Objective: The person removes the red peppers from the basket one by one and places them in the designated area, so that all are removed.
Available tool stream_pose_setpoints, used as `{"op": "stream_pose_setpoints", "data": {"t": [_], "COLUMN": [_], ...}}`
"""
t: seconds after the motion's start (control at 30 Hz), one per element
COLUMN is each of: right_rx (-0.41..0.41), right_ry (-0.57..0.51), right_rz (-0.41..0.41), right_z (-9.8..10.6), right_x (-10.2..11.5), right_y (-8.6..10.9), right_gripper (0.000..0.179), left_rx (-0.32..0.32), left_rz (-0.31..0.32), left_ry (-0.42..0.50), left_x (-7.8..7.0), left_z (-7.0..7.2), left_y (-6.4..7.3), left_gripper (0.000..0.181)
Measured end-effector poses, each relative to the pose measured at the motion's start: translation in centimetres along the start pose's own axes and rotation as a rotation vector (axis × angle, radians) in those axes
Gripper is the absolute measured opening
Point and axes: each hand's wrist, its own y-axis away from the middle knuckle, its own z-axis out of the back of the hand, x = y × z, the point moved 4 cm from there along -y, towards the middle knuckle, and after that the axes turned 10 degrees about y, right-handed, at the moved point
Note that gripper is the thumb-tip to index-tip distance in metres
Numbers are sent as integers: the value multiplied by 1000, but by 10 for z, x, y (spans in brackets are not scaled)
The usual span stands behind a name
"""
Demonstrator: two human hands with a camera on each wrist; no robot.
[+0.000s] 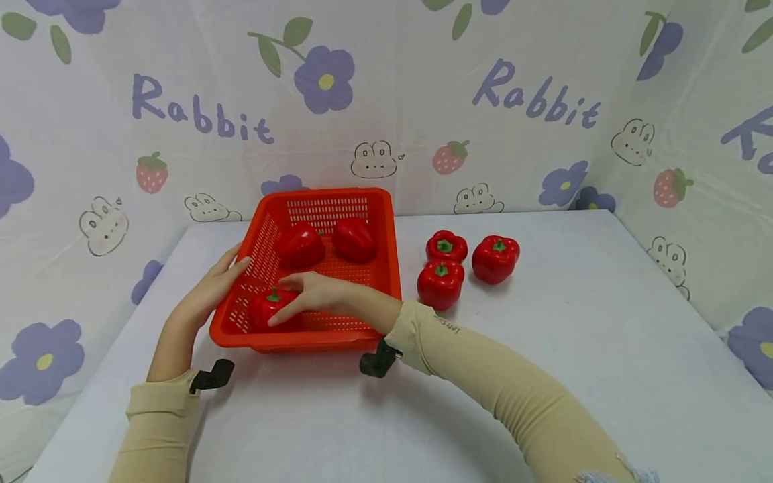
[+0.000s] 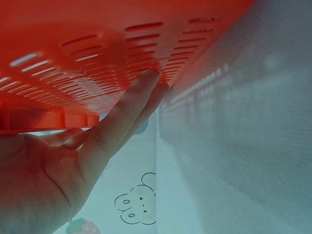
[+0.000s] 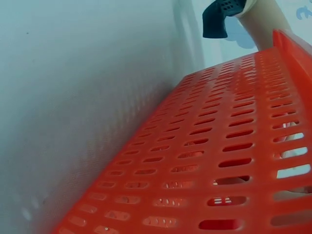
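My right hand point(image 1: 317, 293) reaches over the near part of the red plastic basket point(image 1: 389, 282). Its thumb and fingers hold a red bell pepper point(image 1: 266, 310), stem up, in the near left corner. My left hand point(image 1: 211, 285) rests against the basket's left side. In the left wrist view, straight fingers point(image 2: 122, 112) of that hand touch the slotted outer wall point(image 2: 141, 44). Farther back inside the basket lie two more bell peppers, one on the left point(image 1: 300, 245) and one on the right point(image 1: 354, 240). The basket wall point(image 3: 214, 131) hides most of the right hand in the right wrist view.
Right of the basket, three red bell peppers stand on the white table point(image 1: 592, 322): one at the back point(image 1: 447, 247), one in front of it point(image 1: 441, 285) and one to their right point(image 1: 495, 259). A printed cloth point(image 1: 417, 100) hangs behind the table.
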Motion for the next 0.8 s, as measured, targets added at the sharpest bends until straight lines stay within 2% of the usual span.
{"op": "stream_pose_setpoints", "data": {"t": [0.13,0.37,0.57,0.8], "right_rx": [-6,17,-25,-95], "right_ry": [3,-5,-18,8], "right_rz": [-5,39,98,128], "right_z": [-2,-6,-2,6], "right_x": [1,5,8,10], "right_y": [0,3,8,15], "right_gripper": [74,69,65,63], "left_rx": [0,-5,0,8], "left_rz": [-1,-1,4,-21], "left_ry": [-4,-11,1,56], "left_x": [0,0,0,-1], "left_z": [-1,0,1,0], "left_y": [0,0,0,1], "left_gripper": [67,68,68,69]}}
